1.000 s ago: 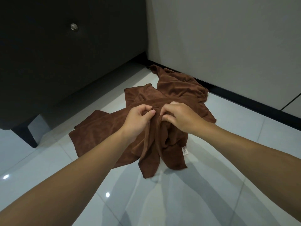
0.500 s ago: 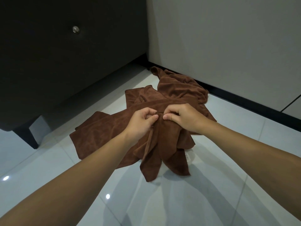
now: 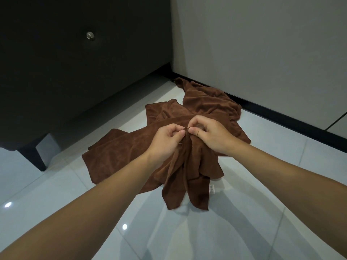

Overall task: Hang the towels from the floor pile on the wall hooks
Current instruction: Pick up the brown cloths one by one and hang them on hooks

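Left hand (image 3: pixel 167 139) and right hand (image 3: pixel 210 136) meet thumb to thumb above the floor (image 3: pixel 244 231), each pinching the gathered top edge of a brown towel (image 3: pixel 189 177) between thumb and curled fingers. The towel hangs straight down from the two pinches, its long axis near vertical and its folds bunched. Its lower corners either hang just above the tiles or brush them; the view does not settle which. A white label (image 3: pixel 211 188) shows at its lower right edge.

Behind and to the left lies the pile (image 3: pixel 120 152), more brown cloth spread across the pale tiles and running back into the corner, where it meets the black skirting (image 3: pixel 281 117). Whether the held towel is free of the pile or overlaps it cannot be told, since all the cloth is one colour.

Both hands are equally near the towel, so neither has the advantage. The move ahead looks to be a lift up and away from the pile. No hooks are in view, so the way to them cannot be judged. A dark cabinet (image 3: pixel 75 72) with a small metal knob (image 3: pixel 90 36) stands to the left, the grey wall (image 3: pixel 262 53) to the right; neither crowds the hands. The likeliest snag is cloth from the pile trailing up with the towel.
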Demonstrator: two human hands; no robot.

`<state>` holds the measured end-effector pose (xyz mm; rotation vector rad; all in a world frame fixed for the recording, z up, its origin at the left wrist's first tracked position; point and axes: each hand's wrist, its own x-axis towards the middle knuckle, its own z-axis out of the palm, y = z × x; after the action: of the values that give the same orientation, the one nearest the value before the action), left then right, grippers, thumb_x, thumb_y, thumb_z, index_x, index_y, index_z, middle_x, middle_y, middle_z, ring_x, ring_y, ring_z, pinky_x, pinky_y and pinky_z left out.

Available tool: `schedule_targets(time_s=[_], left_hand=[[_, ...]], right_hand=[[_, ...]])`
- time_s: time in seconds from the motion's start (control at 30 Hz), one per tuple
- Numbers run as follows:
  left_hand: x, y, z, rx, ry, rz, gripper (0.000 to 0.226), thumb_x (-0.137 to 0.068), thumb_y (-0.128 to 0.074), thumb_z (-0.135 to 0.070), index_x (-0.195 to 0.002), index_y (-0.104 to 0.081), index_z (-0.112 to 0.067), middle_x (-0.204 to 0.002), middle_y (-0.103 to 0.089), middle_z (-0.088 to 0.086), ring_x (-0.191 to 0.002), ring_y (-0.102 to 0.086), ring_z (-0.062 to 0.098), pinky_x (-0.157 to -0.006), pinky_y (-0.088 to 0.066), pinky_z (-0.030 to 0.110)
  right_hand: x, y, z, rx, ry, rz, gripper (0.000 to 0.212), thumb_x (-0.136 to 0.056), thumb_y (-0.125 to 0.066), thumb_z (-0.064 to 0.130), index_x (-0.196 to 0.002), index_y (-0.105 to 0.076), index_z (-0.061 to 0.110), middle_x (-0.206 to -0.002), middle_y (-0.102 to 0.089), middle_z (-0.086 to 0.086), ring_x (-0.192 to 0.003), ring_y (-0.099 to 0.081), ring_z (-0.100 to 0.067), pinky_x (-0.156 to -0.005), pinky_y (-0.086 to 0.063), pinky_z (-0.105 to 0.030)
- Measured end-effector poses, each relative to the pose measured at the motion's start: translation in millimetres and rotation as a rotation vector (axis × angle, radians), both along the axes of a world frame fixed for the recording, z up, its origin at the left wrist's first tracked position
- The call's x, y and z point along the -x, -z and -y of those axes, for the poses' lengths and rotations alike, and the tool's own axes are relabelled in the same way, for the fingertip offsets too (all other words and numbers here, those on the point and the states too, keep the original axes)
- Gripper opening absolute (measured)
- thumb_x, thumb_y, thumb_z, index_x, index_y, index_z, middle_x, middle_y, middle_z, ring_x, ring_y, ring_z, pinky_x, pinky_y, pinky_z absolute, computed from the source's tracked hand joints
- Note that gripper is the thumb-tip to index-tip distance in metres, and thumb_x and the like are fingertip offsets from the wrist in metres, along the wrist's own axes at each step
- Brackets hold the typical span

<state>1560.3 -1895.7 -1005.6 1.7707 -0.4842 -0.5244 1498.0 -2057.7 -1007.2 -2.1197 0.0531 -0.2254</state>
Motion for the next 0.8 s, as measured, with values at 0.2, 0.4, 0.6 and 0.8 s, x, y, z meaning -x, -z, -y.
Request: schedule_targets(time_s=[0.2, 0.4, 0.6, 0.8], left_hand=[[4.2, -0.7, 1.3, 0.048, -0.041, -0.037, 0.017, -0.097, -0.057, -0.014, -0.105, -0.07, -0.005, -0.093, -0.073, 0.011, -0.085, -0.069, 0.019, -0.081, -0.056, 0.03], [3.7, -7.0, -2.0, 0.037, 0.015, 0.029, 0.016, -0.087, -0.07, -0.007, -0.102, -0.069, -0.004, -0.086, -0.074, 0.009, -0.076, -0.071, 0.009, -0.068, -0.052, 0.015], [-17.7, -30.1, 0.8, 0.115, -0.191, -0.036, 0.015, -0.094, -0.058, -0.002, -0.107, -0.065, -0.003, -0.09, -0.069, 0.009, -0.08, -0.066, 0.016, -0.081, -0.055, 0.031], [-50.7, -70.7, -12.9, 0.27, -0.427, -0.008, 0.015, -0.099, -0.05, -0.005, -0.106, -0.063, -0.007, -0.087, -0.067, 0.004, -0.083, -0.067, 0.017, -0.084, -0.058, 0.033]], right_hand=[[1.7, 0.6, -0.5, 0.049, 0.025, 0.006, 0.007, -0.094, -0.061, 0.023, -0.089, -0.057, 0.028, -0.083, -0.064, -0.016, -0.077, -0.061, -0.024, -0.077, -0.05, -0.035], [1.1, 0.3, -2.7, 0.028, 0.081, -0.009, 0.013, -0.092, -0.063, 0.027, -0.082, -0.054, 0.03, -0.06, -0.051, 0.005, -0.057, -0.047, -0.001, -0.065, -0.04, -0.019], [3.1, -3.9, 4.8, -0.107, -0.005, -0.073, 0.013, -0.092, -0.063, 0.028, -0.085, -0.06, 0.018, -0.061, -0.048, 0.004, -0.055, -0.044, -0.001, -0.059, -0.037, -0.011], [17.5, 5.2, 15.2, 0.002, -0.221, -0.316, 0.009, -0.09, -0.065, 0.031, -0.085, -0.067, 0.025, -0.074, -0.065, 0.019, -0.072, -0.061, 0.003, -0.069, -0.046, -0.011]])
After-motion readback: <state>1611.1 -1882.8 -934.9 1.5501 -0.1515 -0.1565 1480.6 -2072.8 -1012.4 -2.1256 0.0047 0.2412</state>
